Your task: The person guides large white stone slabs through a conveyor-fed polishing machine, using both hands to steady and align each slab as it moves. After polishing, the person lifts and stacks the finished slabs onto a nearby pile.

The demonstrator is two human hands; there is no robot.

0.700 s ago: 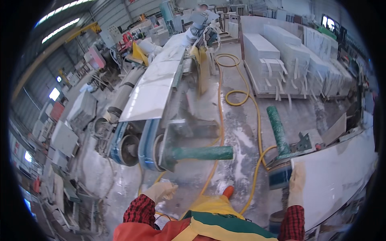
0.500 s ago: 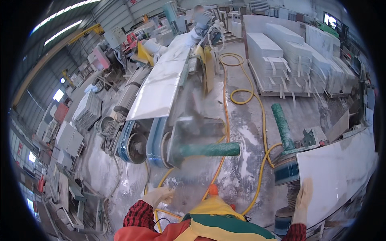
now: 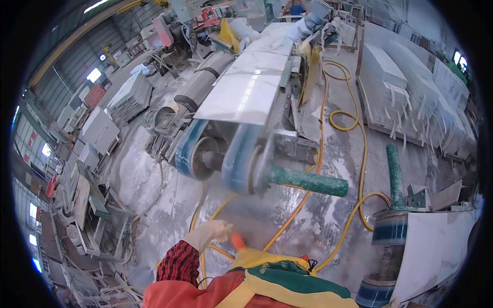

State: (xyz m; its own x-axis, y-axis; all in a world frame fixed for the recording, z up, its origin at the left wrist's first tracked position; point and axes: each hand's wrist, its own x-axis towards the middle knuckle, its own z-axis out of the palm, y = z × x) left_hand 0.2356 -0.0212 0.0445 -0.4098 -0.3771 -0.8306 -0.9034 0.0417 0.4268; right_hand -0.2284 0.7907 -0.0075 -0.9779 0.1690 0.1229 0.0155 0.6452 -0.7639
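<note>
My left hand [image 3: 209, 234], in a pale glove below a red-and-black checked cuff, hangs in front of me with its fingers loosely curled. Nothing shows in it, and it touches no machine. My right hand is out of the picture. Ahead, a glossy white veined stone slab [image 3: 239, 95] lies on a conveyor with two blue belts [image 3: 240, 159]. A green roller [image 3: 310, 181] sticks out from the conveyor's right side. At the lower right, another white slab [image 3: 436, 251] lies against blue-banded rollers [image 3: 389, 229].
Yellow hoses [image 3: 363, 169] loop over the wet floor. Stacked white slabs [image 3: 395, 82] stand at the far right, beyond an upright green post [image 3: 394, 174]. A metal frame [image 3: 97, 205] and more stone stacks [image 3: 131, 97] stand left. A person [image 3: 295, 9] is at the far end.
My view has turned left and come closer to the conveyor. My right hand, which lay at the right slab's edge, has left the picture. The left hand's fingers have curled in.
</note>
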